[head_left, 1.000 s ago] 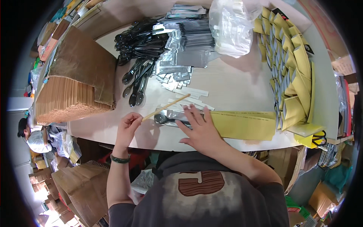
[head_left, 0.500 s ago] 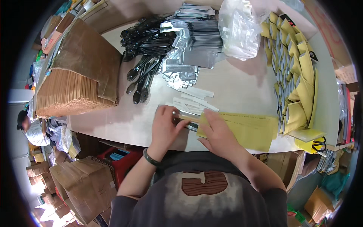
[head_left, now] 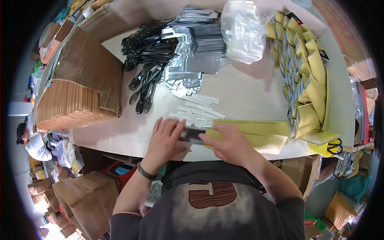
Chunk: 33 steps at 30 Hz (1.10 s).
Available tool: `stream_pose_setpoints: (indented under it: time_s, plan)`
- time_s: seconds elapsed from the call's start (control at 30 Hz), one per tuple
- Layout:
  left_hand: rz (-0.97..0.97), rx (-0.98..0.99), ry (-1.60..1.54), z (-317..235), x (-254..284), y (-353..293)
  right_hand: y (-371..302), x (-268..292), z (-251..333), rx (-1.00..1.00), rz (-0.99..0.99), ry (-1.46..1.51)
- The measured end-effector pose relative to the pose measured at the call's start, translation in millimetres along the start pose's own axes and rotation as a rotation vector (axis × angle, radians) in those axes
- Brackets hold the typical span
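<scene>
My left hand (head_left: pixel 165 138) is closed around the left end of a dark, shiny flat bundle (head_left: pixel 195 133), slightly blurred. The bundle's other end reaches the open edge of a yellow paper sleeve (head_left: pixel 256 138), though how far inside it sits is hidden. My right hand (head_left: pixel 231 144) grips that sleeve's left end, thumb over the bundle. A second yellow sheet or sleeve (head_left: pixel 260 125) lies partly beneath. Just beyond my hands are loose white strips (head_left: pixel 196 112). Black plastic spoons (head_left: pixel 148 52) are heaped farther off at the left, beside stacked silver packets (head_left: pixel 208 38).
A torn brown carton (head_left: pixel 88 56) packed with thin wooden pieces (head_left: pixel 72 102) stands on the left. A clear plastic bag (head_left: pixel 244 36) sits at the back. Filled yellow sleeves (head_left: pixel 308 80) are lined up along the right side, with black-handled scissors (head_left: pixel 335 147) at the table edge.
My left hand has shifted slightly left and its fingers now lie over the bundle. My right thumb has come onto the bundle at the sleeve's opening. The whole view has shifted a little.
</scene>
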<state>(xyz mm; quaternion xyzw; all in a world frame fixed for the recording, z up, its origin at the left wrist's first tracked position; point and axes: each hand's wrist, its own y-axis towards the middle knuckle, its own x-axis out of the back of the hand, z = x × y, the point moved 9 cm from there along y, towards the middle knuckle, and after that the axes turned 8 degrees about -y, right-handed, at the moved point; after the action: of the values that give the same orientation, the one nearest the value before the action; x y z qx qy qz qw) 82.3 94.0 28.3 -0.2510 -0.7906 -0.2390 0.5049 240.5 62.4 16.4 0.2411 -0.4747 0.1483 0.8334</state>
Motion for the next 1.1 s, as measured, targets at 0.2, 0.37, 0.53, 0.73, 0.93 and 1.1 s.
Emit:
stream_pose_setpoints:
  time_s: [0.2,0.37,0.53,0.73,0.93,1.1]
  plan:
    - [-0.199,-0.132,0.151,2,15,-5,42,23,37,0.311,-0.107,-0.078]
    - [-0.276,0.410,-0.259,80,36,-26,34,171,-65,-0.049,-0.198,-0.258]
    - [0.078,0.652,-0.980,55,-62,-47,-80,267,-288,-0.958,-0.374,-0.155]
    - [0.142,0.497,-1.163,-8,-84,-12,-173,273,-392,-1.266,0.043,-0.961]
    - [0.197,0.565,-1.251,-22,-73,-11,-118,308,-277,-1.036,-0.133,-0.643]
    - [0.336,0.492,-1.111,-34,-73,3,-142,207,-237,-0.833,0.772,-0.657]
